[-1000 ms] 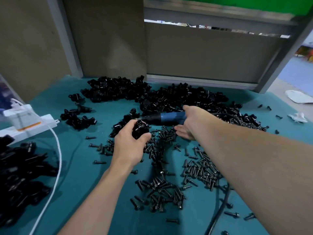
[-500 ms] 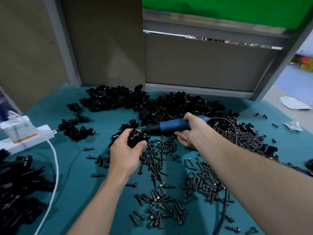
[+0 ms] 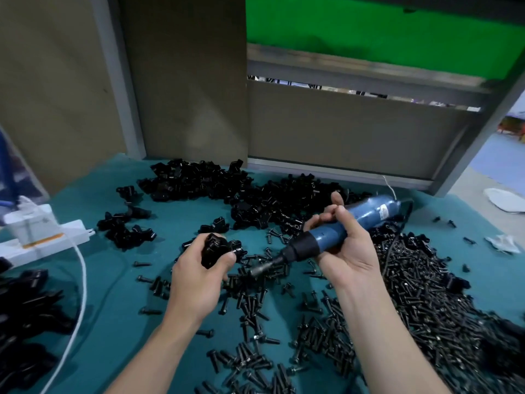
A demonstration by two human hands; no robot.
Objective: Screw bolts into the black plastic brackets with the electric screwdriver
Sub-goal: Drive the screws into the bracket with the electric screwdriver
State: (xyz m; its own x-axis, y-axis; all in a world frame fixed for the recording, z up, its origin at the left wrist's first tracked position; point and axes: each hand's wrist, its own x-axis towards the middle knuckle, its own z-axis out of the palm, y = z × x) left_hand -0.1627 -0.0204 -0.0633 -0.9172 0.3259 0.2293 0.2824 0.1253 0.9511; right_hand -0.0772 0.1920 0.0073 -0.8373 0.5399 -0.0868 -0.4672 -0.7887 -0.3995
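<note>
Both forearms bare, entering from the bottom edge, converging toward centre. Left hand [image 3: 199,282] back up, fingers and thumb curled round a black bracket [image 3: 215,249]. Right hand [image 3: 350,251] palm turned toward camera, fingers wrapped over the blue screwdriver [image 3: 329,238] body, one finger sticking up. Hands near each other, not touching

At the back of the surface [image 3: 113,294], brackets [image 3: 270,200]. In front and right, bolts [image 3: 412,285]. Far left, a power strip [image 3: 48,237].
</note>
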